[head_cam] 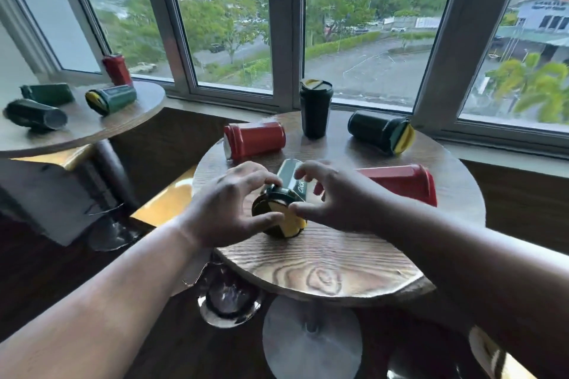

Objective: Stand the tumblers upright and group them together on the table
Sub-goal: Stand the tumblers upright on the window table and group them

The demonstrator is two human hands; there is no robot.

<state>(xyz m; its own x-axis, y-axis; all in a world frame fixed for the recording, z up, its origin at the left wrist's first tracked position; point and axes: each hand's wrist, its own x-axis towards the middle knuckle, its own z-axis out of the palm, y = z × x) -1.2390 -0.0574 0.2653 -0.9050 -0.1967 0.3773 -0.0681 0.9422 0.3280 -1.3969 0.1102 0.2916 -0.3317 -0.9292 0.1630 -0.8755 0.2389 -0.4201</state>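
Note:
A dark green tumbler [287,175] with a yellow-and-black lid lies on its side in the middle of the round wooden table [323,261], lid toward me. My left hand [234,209] clasps its lid end, fingers over the top and thumb at the lid. My right hand [335,200] meets it from the right, thumb on the lid rim, fingers curled over the body. A dark tumbler [315,111] stands upright at the back. Lying on their sides are a red tumbler [254,138] back left, a dark green tumbler [380,131] back right, and a red tumbler [400,181] right.
A second round table [92,126] at the left carries a red tumbler [117,69] upright and three green ones lying down. Window frames run close behind both tables. Chrome table and stool bases [229,301] stand on the dark floor below.

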